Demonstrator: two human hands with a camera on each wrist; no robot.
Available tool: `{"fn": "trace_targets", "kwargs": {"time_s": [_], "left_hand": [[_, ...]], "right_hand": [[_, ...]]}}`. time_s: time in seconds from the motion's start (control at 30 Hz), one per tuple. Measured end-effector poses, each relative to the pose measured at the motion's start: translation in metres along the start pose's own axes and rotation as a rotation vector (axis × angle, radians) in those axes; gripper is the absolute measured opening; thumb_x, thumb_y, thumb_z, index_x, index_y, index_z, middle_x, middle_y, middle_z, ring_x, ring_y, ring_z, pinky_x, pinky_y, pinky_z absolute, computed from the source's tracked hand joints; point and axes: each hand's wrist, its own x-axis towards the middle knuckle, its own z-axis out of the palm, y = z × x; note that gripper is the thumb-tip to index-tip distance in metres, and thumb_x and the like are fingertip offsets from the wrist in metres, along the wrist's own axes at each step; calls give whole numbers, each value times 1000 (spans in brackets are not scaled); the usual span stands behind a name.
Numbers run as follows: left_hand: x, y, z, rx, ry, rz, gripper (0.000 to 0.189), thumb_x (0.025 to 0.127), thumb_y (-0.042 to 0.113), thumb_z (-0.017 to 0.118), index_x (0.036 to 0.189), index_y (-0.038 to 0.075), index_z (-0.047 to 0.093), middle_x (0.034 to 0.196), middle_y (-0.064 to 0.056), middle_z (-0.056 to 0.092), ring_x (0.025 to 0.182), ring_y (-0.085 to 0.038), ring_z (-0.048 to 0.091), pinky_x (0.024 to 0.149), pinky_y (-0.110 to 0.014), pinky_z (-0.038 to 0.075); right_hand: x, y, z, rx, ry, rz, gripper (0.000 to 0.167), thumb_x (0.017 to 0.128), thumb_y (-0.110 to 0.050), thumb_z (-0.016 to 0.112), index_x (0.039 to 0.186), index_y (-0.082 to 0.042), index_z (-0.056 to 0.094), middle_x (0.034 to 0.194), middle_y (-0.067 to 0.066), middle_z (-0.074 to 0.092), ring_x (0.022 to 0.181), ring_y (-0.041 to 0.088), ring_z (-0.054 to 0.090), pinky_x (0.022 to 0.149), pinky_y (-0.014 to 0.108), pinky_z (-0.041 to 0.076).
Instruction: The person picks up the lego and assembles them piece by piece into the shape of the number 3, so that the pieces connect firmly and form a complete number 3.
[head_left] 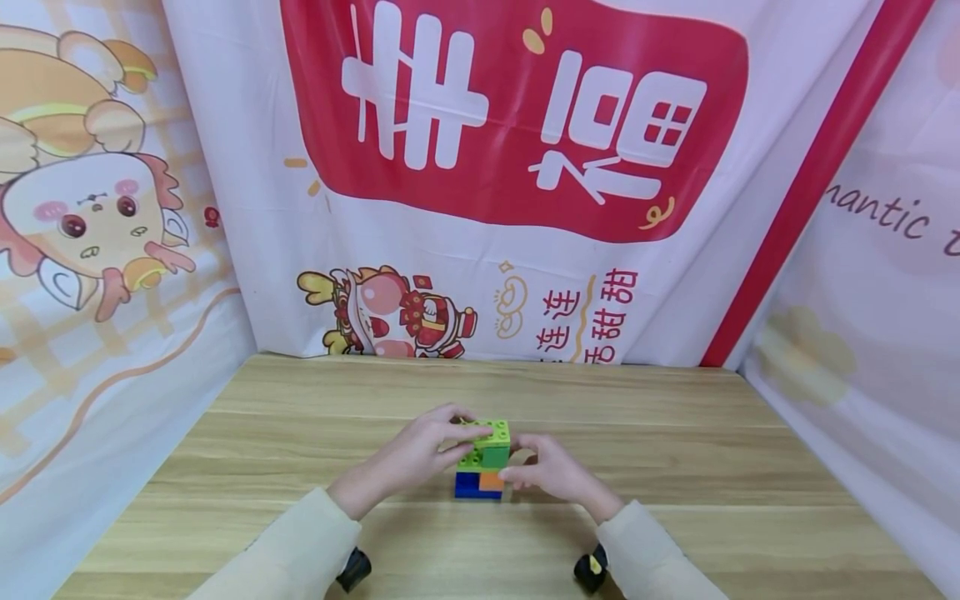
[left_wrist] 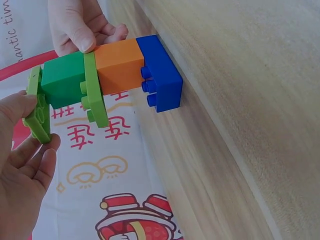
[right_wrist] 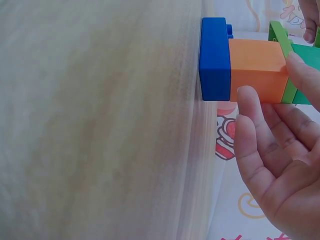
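A stack of toy building bricks stands upright on the wooden table. From the bottom it has a blue brick, an orange brick, a lime plate, a dark green brick and a top lime plate. With thumb and fingers, my left hand pinches the top plate, which looks slightly tilted in the left wrist view. On the stack's other side, my right hand holds it around the lower lime plate. Its thumb lies against that plate, with the fingers beside the orange brick.
The wooden table extends around the stack. Behind it hangs a red and white printed cloth, with more printed cloth at the left and right. Dark straps or devices sit at both wrists.
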Motion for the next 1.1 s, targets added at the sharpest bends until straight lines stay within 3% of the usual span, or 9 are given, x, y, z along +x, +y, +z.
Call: {"fn": "trace_targets", "kwargs": {"time_s": [0.27, 0.77, 1.1], "left_hand": [[2, 2, -2, 68, -16, 36, 35, 88, 13, 63, 121, 24, 62, 115, 0, 54, 93, -10, 51, 77, -20, 47], [5, 3, -6, 136, -70, 37, 36, 89, 14, 62, 123, 24, 61, 115, -3, 54, 91, -11, 51, 75, -20, 47], [8, 4, -8, 152, -97, 65, 35, 88, 12, 63, 122, 23, 61, 113, -6, 56, 90, -11, 51, 76, -20, 47]], "right_hand": [[1, 1, 1, 6, 0, 13, 37, 84, -22, 69, 115, -4, 60, 101, 6, 59, 70, 28, 62, 62, 40, 53], [1, 1, 0, 2, -8, -8, 40, 84, -24, 68, 116, -2, 58, 102, 6, 59, 68, 24, 61, 61, 38, 52], [-4, -11, 3, 9, 11, 8, 33, 86, -13, 66, 115, 1, 58, 100, 8, 60, 70, 31, 61, 63, 47, 51]]}}
